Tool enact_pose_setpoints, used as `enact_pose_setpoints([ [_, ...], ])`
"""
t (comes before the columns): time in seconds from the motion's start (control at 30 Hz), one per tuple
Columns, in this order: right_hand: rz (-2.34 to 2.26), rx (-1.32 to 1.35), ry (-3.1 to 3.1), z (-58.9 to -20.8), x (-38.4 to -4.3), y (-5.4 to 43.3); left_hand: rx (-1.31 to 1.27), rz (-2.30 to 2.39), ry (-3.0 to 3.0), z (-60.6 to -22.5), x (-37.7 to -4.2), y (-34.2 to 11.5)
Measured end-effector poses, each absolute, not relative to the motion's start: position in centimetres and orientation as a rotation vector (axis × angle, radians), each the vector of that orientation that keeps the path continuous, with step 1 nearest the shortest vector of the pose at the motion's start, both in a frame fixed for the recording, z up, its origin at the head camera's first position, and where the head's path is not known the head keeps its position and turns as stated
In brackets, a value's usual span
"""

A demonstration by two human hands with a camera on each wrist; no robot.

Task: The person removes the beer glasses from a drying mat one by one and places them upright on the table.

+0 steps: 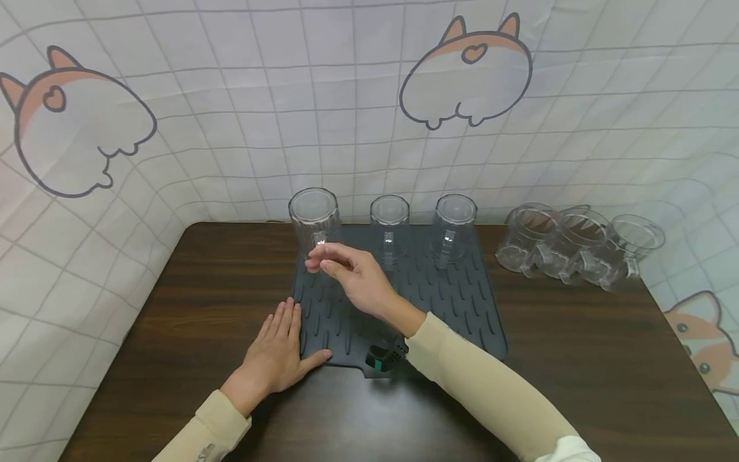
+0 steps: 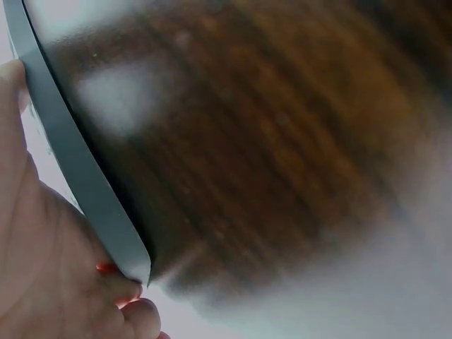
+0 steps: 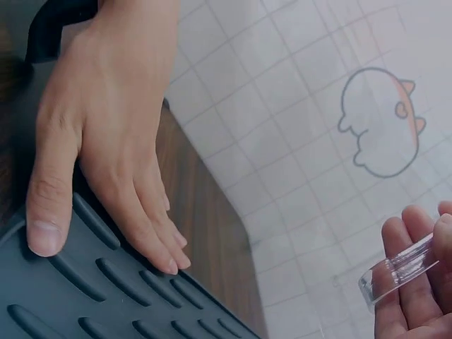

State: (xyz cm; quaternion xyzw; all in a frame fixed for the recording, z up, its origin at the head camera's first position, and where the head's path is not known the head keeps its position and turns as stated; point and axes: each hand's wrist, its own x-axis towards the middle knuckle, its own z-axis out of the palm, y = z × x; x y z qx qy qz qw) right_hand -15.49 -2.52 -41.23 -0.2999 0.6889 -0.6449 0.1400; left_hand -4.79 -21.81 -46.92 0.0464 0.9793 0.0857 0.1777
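My right hand (image 1: 364,280) holds the handle (image 3: 399,272) of a clear glass mug (image 1: 314,212), fingers behind it and thumb in front. That mug stands at the mat's back left corner; its lower part is partly hidden, so contact with the mat cannot be told. Two more glass mugs, one in the middle (image 1: 389,221) and one at the right (image 1: 455,224), stand on the dark ribbed mat (image 1: 404,308), seemingly upside down with handles toward me. My left hand (image 1: 276,350) lies flat over the mat's front left corner, fingers straight, thumb along the front edge.
Three clear glass mugs, a left one (image 1: 528,237), a middle one (image 1: 577,244) and a right one (image 1: 629,247), stand close together at the table's back right. A patterned white cloth (image 1: 346,96) hangs behind the dark wooden table (image 1: 208,289). A black device (image 1: 387,356) sits at my right wrist.
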Motion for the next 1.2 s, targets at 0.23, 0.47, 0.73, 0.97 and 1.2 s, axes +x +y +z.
enact_pose_setpoints([
  [0.23, -1.83, -0.931, 2.017, -40.7, -14.4, -1.2, 0.146, 0.25, 2.783, -47.1, -4.8, -21.8],
  [0.47, -1.82, -0.986, 2.03, -40.6, -13.3, 0.4, 0.148, 0.271, 2.793, -47.0, -4.9, -21.8],
  [0.73, -1.806, -0.968, 2.089, -40.7, -12.4, 2.7, 0.144, 0.258, 2.794, -46.9, -4.7, -21.7],
  [0.97, -1.789, -0.965, 2.16, -40.9, -11.8, 5.1, 0.147, 0.256, 2.811, -47.0, -4.7, -21.6],
  [1.2, -1.715, -1.083, 2.348, -41.3, -11.1, 7.1, 0.156, 0.265, 2.831, -47.5, -4.7, -21.7],
])
